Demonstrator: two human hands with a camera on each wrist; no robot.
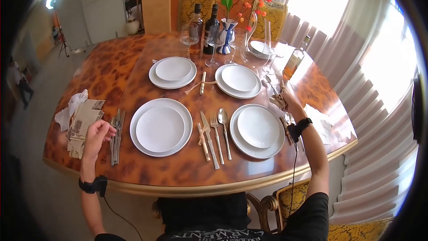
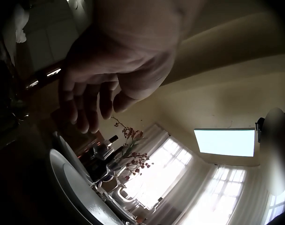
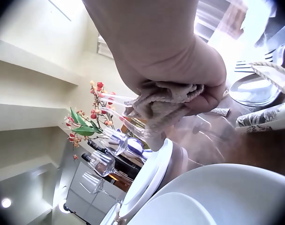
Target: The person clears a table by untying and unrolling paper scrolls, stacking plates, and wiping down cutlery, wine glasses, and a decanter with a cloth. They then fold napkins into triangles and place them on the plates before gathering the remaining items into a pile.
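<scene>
At the table's right side, the right hand (image 1: 292, 103) grips a crumpled beige cloth (image 1: 278, 101), its fingers curled round it; the right wrist view shows the cloth (image 3: 163, 105) bunched in the hand (image 3: 180, 61). Beside it lie a spoon (image 1: 268, 79) and other cutlery. The left hand (image 1: 97, 136) hovers with loosely bent fingers near a group of forks and knives (image 1: 117, 140), between them and printed papers or napkins (image 1: 84, 122). In the left wrist view that hand (image 2: 119, 70) holds nothing, its fingers hanging relaxed.
Stacked white plates (image 1: 160, 128) stand at several places. A rolled, tied item (image 1: 203, 140), knife, fork and spoon (image 1: 223, 117) lie between the two front settings. Wine glasses (image 1: 189, 35), bottles (image 1: 211, 29), a flower vase (image 1: 227, 35) and a decanter occupy the back. An amber bottle (image 1: 295, 58) stands right.
</scene>
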